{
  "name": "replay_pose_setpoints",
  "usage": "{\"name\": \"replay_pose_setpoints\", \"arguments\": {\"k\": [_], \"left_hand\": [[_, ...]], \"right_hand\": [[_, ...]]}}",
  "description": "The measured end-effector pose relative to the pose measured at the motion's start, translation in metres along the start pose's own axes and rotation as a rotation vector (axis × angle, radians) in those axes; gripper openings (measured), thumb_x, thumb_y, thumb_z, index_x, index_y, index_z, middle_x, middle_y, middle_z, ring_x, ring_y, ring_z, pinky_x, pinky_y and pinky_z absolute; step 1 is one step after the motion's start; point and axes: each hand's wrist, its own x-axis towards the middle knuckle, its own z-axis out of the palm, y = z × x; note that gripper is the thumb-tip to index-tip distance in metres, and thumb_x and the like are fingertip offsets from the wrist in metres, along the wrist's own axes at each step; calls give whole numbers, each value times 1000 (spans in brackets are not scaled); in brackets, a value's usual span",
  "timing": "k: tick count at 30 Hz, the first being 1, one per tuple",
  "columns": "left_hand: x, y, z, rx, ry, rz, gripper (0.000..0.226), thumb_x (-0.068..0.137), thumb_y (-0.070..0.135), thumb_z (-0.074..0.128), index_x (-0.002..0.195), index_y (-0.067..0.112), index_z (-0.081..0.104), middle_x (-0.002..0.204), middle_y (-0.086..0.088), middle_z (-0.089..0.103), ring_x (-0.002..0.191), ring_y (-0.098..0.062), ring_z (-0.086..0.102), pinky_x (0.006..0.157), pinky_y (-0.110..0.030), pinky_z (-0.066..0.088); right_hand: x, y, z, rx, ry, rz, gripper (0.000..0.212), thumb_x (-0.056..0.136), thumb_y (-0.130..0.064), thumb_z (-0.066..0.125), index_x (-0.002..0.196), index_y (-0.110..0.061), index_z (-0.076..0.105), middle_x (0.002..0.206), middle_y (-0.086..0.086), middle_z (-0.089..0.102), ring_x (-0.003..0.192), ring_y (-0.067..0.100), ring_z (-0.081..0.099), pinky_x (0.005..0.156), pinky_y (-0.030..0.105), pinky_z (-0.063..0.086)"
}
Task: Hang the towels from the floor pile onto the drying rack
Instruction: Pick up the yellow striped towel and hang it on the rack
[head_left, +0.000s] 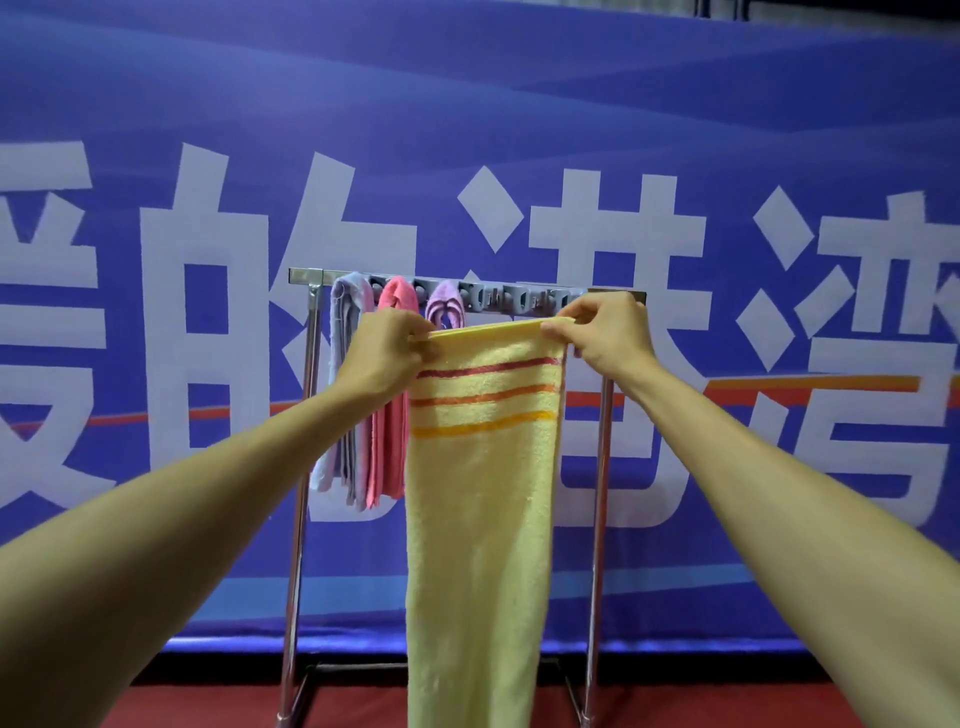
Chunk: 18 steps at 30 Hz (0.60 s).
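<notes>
- The drying rack (306, 364) stands on a red floor (208, 712) in front of a blue banner (519, 130) with large white characters. Its left chrome post rises to a flat top bar.
- A pale lilac towel (343, 317) hangs at the left end of the bar, folded narrow and dropping beside the post.
- A pink towel (387, 441) hangs just to its right, touching it or nearly so. Its upper part is looped through a holder on the bar.
- The left hand (384, 353) is raised in front of the pink towel. Its fingers (415, 335) are curled and pinch the left top corner of the yellow towel.
- A small purple towel (445, 304) sits bunched in the next holder, just above the yellow towel's top edge.
- The yellow towel (483, 493) — with three stripes in red, orange and amber near the top — is held up in front of the rack, just below the bar. Its top edge is stretched flat between both hands, and the rest hangs straight down past the bottom of the view.
- A grey strip of holders (519, 300) runs along the bar — the ones to the right of the purple towel hold nothing.
- The right hand (608, 332) pinches the right top corner of the yellow towel, with its fingers (558, 327) closed on the edge, near the rack's right end.
</notes>
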Motion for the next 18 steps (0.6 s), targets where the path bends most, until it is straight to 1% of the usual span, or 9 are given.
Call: {"name": "replay_pose_setpoints", "arguments": {"k": [1, 3, 5, 8, 9, 11, 13, 15, 18], "left_hand": [[-1, 3, -1, 93, -51, 37, 14, 85, -6, 60, 83, 1, 73, 80, -11, 68, 73, -25, 63, 73, -37, 57], [-3, 5, 1, 162, -21, 55, 20, 84, -8, 51, 73, -3, 67, 72, -16, 63, 69, -33, 61, 69, -45, 55], [0, 3, -2, 150, 66, 24, 20, 88, -5, 50, 77, -1, 66, 77, -16, 61, 73, -34, 60, 69, -44, 53], [2, -2, -3, 197, 49, 13, 21, 85, -6, 48, 74, 7, 59, 76, -16, 57, 78, -40, 59, 66, -42, 49], [1, -3, -3, 193, 58, 6, 21, 85, -6, 48, 75, 8, 60, 77, -17, 57, 79, -42, 60, 66, -41, 47], [2, -2, -3, 162, 64, -28, 20, 86, -5, 49, 84, 1, 69, 85, -21, 62, 82, -42, 61, 65, -37, 43], [2, -3, -1, 119, 57, -85, 19, 88, -2, 51, 85, -1, 70, 85, -19, 63, 78, -35, 60, 65, -33, 39], [3, -3, -1, 95, 51, -112, 18, 90, 2, 54, 83, 0, 70, 76, -13, 61, 70, -26, 55, 64, -29, 38], [1, -5, -1, 61, 15, -110, 19, 93, 7, 55, 82, 2, 70, 74, -9, 61, 64, -18, 54, 61, -26, 39]], "right_hand": [[-1, -1, 4, -56, -20, -17, 19, 82, -28, 76, 91, -11, 76, 80, -1, 68, 78, 14, 64, 68, 26, 51], [-5, -3, 14, -103, -15, -34, 16, 84, -26, 74, 90, -11, 77, 81, 1, 70, 81, 13, 62, 71, 25, 45], [-6, -7, 15, -26, 62, -33, 15, 86, -22, 72, 92, -9, 77, 80, 2, 71, 73, 7, 58, 68, 21, 46], [-3, -12, 14, -57, 43, -41, 16, 88, -23, 70, 94, -9, 76, 77, -1, 66, 65, 2, 54, 57, 10, 41], [-2, -12, 14, -51, 58, -49, 15, 88, -23, 70, 93, -10, 76, 78, 0, 67, 66, 3, 55, 58, 11, 43], [-2, -12, 17, -59, 70, -48, 14, 88, -25, 70, 90, -13, 77, 79, -1, 68, 73, 8, 60, 68, 27, 54], [-3, -8, 19, -99, 28, -23, 13, 88, -28, 69, 88, -17, 76, 78, -5, 67, 81, 13, 62, 76, 38, 56], [-4, -6, 20, -112, -5, -16, 13, 89, -28, 68, 89, -17, 76, 78, -6, 65, 84, 13, 62, 78, 40, 56], [-7, -4, 18, -98, -39, -20, 12, 92, -24, 64, 92, -16, 73, 81, -5, 63, 88, 14, 61, 80, 38, 55]]}}
